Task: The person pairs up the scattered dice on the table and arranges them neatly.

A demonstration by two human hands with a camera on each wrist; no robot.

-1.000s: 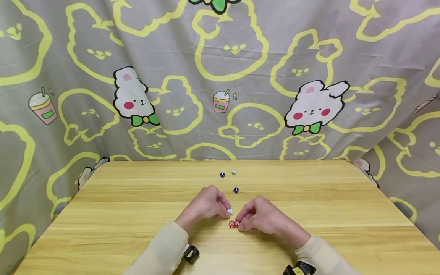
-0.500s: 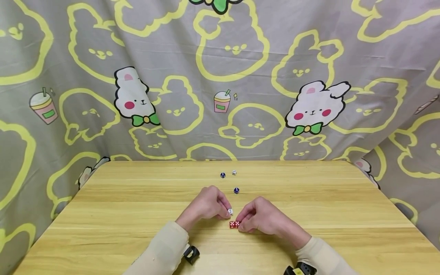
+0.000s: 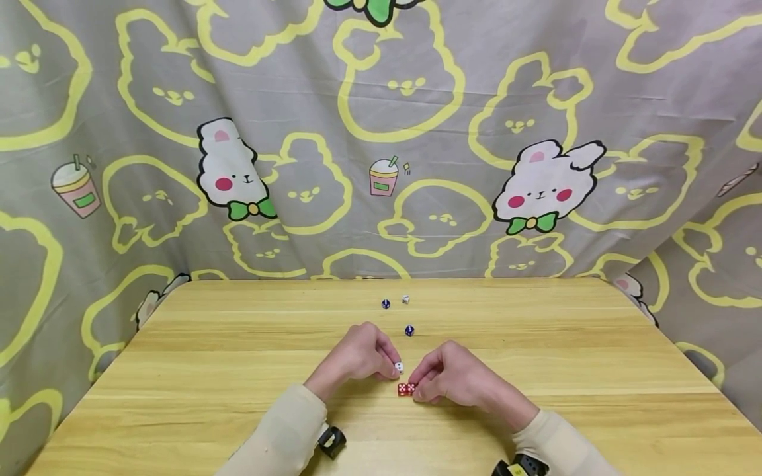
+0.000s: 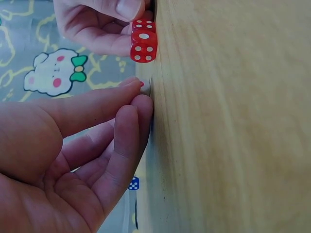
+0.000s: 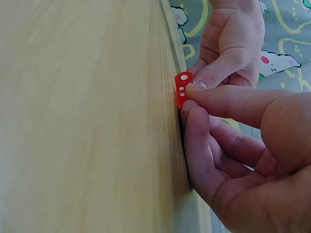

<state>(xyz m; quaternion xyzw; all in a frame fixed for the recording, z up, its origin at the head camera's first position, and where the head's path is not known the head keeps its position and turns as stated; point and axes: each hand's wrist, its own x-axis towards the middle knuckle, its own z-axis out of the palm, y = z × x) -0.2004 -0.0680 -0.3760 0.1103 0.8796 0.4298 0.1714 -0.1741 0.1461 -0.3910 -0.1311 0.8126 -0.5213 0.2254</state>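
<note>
Left hand (image 3: 360, 352) pinches a white die (image 3: 399, 366); right hand (image 3: 455, 375), a glossy red cube (image 3: 411, 389).

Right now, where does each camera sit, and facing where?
Head: on the head, facing forward-down at the pale wooden table and grey cartoon-print curtain; left hand, right hand, beige sleeves show.
Left wrist: on that wrist, facing the left hand; right hand beyond.
Right wrist: on that wrist, facing the right hand; left hand beyond.
Both wrist views share a red, white-dotted cubic die.
</note>
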